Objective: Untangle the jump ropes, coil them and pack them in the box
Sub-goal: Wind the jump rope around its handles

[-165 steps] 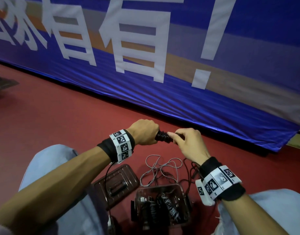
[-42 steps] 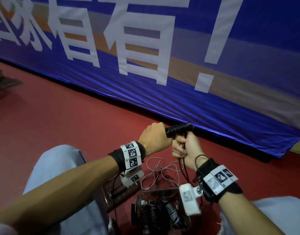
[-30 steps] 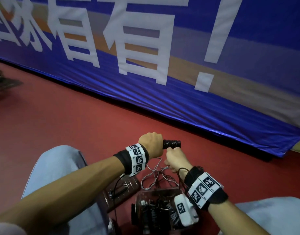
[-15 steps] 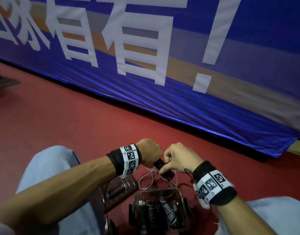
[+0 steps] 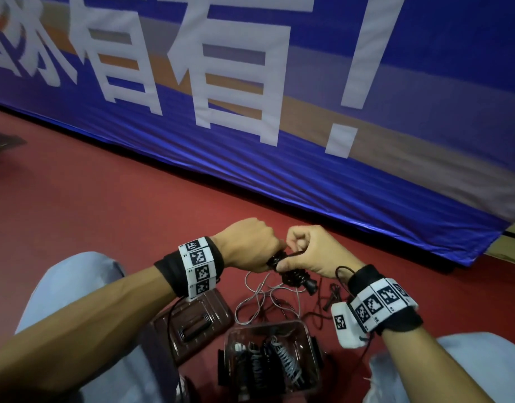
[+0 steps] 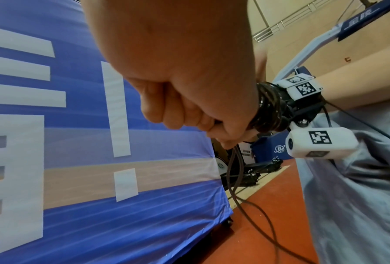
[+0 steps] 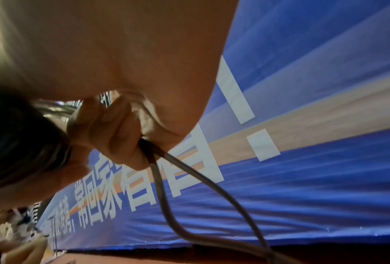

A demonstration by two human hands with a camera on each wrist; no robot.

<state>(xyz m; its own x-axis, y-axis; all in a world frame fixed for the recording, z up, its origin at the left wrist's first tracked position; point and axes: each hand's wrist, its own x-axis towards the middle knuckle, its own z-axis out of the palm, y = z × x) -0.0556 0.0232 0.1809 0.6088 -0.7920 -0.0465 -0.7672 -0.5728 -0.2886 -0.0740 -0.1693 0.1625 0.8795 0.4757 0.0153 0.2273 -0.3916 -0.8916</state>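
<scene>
In the head view my left hand [image 5: 257, 251] grips one end of a black jump rope bundle [image 5: 295, 277], its cord wound round the handles. My right hand [image 5: 294, 253] pinches the cord on top of the bundle. In the left wrist view the left hand [image 6: 185, 110] is a fist beside the wound black coil [image 6: 268, 109], and loose strands [image 6: 234, 171] hang from it. In the right wrist view the right fingers [image 7: 119, 141] pinch a cord loop [image 7: 167, 192]. The clear box [image 5: 308, 333] below holds several coiled ropes. A grey rope [image 5: 260, 298] lies tangled on the floor.
The brown box lid [image 5: 218, 308] lies on the red floor [image 5: 105, 205] left of the box. A blue banner [image 5: 308, 175] stands just beyond my hands. My knees in light trousers [image 5: 76, 277] flank the box. A thin black cord [image 5: 333, 295] lies right of the grey rope.
Both hands came down from chest height to just above the floor ropes. The black bundle went from level to tilted down and right, and the right hand moved from under it to on top.
</scene>
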